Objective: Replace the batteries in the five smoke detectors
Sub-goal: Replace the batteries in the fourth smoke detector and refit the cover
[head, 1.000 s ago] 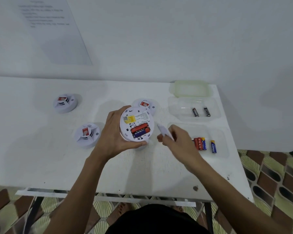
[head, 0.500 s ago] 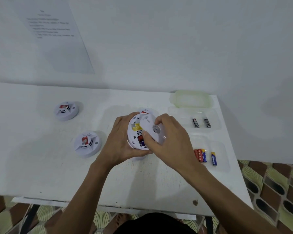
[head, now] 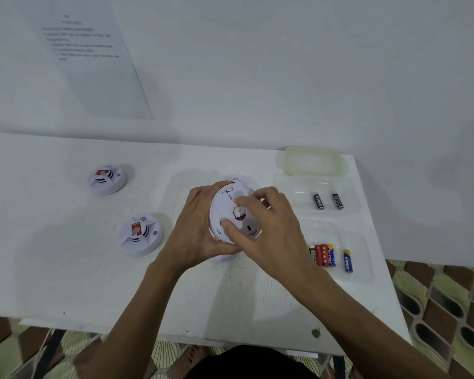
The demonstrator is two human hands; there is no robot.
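Smoke detector, white and round, is held tilted above the middle of the worktop. It is clasped from the 9 o'clock side by the left hand, whose grip is wrapped round its rim. The right hand reaches in from 3 o'clock. Its grip is curled over the back cover, with thumb and fingertips pressed onto it.

A second ago the back was open, red and blue cells were seen in the bay, and the cover was held aside. Now the bay is hidden beneath the cover. This unit is judged to be refitted and in the act of being closed; whether the cover has locked cannot be told.

Just behind, at 12 o'clock, a second detector is partly hidden and could be knocked. Two more lie at 9 o'clock and 10 o'clock. A white edge below the hands may be the fifth; this cannot be told.

At 3 o'clock a clear tray holds two black batteries. At 4 o'clock a second tray holds a cluster of batteries and a blue battery lying apart. A pale green lid sits at 1 o'clock.
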